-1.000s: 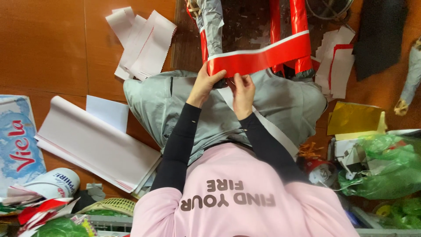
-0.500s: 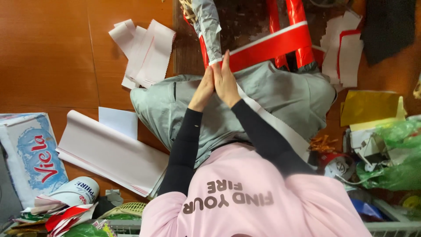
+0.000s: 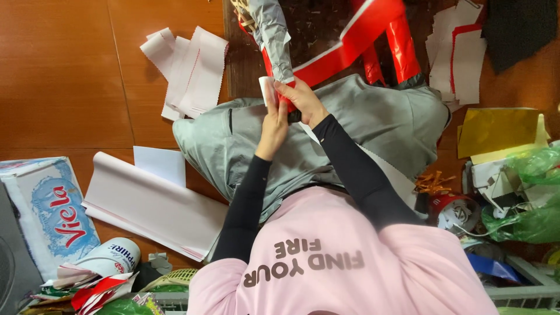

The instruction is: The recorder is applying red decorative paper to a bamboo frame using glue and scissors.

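Right hand (image 3: 304,100): closed, pinching the red strip (image 3: 350,44) near its lower end.
Left hand (image 3: 274,127): fingers curled, touching the same end from below.
Strip axis: runs up-right, away from both hands, over the lap toward the floor's (image 3: 58,70) far edge.

A big roll of white paper (image 3: 151,207) lies on the brown wooden floor (image 3: 58,76). Cut white paper pieces (image 3: 186,70) sit farther up. A shiny gold sheet (image 3: 496,131) is at the right side, near a green plastic bag (image 3: 531,192). A blue and white pack (image 3: 49,213) rests at the left.
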